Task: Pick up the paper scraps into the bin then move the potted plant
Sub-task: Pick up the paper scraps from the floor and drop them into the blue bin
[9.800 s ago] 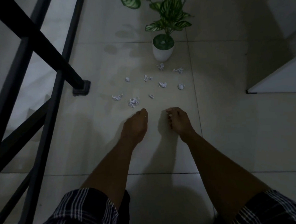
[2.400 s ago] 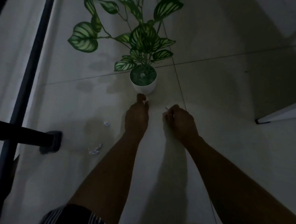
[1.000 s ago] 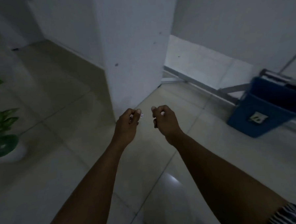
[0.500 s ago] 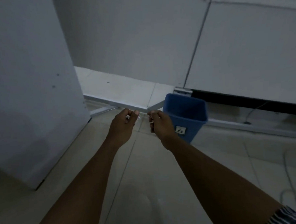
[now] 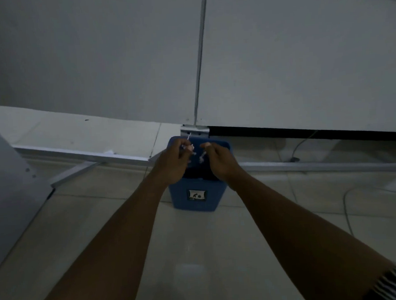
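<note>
A: Status?

B: Both hands are over the blue bin (image 5: 196,199), center of frame. Left hand (image 5: 173,163) has its fingers curled round a wad of paper scraps (image 5: 189,148); white bits stick out at the fingertips. Right hand (image 5: 220,162) is loosely closed, and a small scrap (image 5: 202,157) hangs just below its fingertips. Can't tell if that one is pinched or already falling.

A: Bin relative to the grip?

B: Its opening is straight below both hands and its dark inside shows between the wrists. The labelled front wall faces the camera. It stands on the floor (image 5: 198,253) against the base of the wall (image 5: 96,63).

A: Which hand is nearer?

B: About even. Left sits over the left part of the rim, right over the right part. I'd judge neither needs to travel: spread the fingers and the scraps fall in.

A: Risk?

B: Light scraps can drift. The left hand's wad sits near the back rim, so a piece could land behind the bin.

A: Plant?

B: Not in frame. That step is not started, and I can't tell whether scraps are left elsewhere.
</note>
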